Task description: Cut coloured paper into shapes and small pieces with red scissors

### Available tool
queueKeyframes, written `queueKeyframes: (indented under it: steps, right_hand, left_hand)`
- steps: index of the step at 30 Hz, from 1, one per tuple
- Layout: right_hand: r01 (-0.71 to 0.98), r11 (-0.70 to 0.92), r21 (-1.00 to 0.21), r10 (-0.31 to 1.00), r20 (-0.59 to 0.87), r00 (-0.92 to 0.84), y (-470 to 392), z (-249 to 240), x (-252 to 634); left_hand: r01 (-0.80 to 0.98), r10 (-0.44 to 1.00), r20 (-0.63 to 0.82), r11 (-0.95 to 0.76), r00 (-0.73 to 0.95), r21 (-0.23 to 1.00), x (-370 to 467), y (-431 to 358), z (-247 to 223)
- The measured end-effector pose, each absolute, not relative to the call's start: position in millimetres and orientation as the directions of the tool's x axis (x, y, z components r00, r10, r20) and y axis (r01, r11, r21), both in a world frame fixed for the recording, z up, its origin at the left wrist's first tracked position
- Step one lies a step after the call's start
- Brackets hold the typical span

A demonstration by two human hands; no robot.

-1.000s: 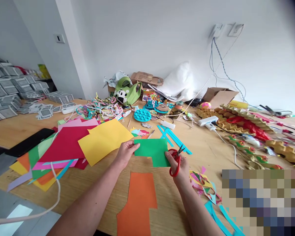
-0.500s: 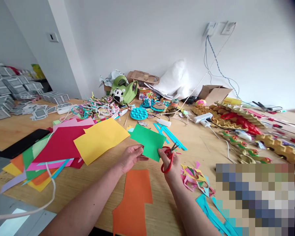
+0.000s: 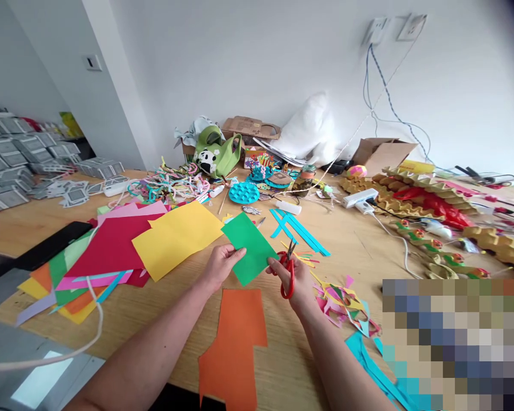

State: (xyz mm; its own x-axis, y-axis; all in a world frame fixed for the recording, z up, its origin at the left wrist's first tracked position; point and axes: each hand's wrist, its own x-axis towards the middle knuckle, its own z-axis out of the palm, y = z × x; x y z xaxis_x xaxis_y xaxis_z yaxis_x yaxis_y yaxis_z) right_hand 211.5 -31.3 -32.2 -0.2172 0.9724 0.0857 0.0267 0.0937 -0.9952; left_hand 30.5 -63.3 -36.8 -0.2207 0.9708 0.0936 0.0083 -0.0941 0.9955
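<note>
A green sheet of paper is held above the table, tilted. My left hand pinches its left edge, thumb on top. My right hand has red-handled scissors in it, their blades pointing up and away from me. The right thumb and fingertips also touch the right corner of the green sheet. Below the sheet, a cut orange sheet of paper lies on the table. A yellow sheet lies to the left of my left hand.
A red sheet tops a coloured paper pile at left, beside a black flat object. Blue strips lie ahead; paper scraps lie right. A white cable hangs at the left edge. Egg cartons stand far right.
The green sheet has turned and shifted slightly left, and my left hand now grips it further up its side. The scissors' blades have swung to point more upward. The view has shifted slightly.
</note>
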Motion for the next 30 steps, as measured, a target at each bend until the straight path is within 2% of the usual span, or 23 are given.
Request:
queueKeyframes:
  steps: [8,16,23,30]
  right_hand:
    - [0.062,0.097,-0.993,0.964,0.078,-0.253,-31.0,-36.4,211.3]
    - [0.134,0.187,-0.973,0.936,0.135,-0.324,-37.2,-28.6,207.6]
    - [0.288,0.256,-0.923,0.906,0.124,-0.405,-48.1,-30.2,200.6]
    - [0.404,0.327,-0.854,0.91,0.17,-0.378,-46.7,-37.9,199.9]
  left_hand:
    - [-0.147,0.984,0.105,-0.127,-0.144,0.981,27.8,-64.7,-30.6]
    - [-0.095,0.992,0.079,-0.089,-0.103,0.992,16.3,-62.5,-30.4]
    - [-0.016,0.963,0.09,-0.098,-0.254,0.995,1.9,-56.7,-37.6]
    - [0.021,0.946,0.086,-0.084,-0.311,0.996,4.2,-56.9,-35.6]
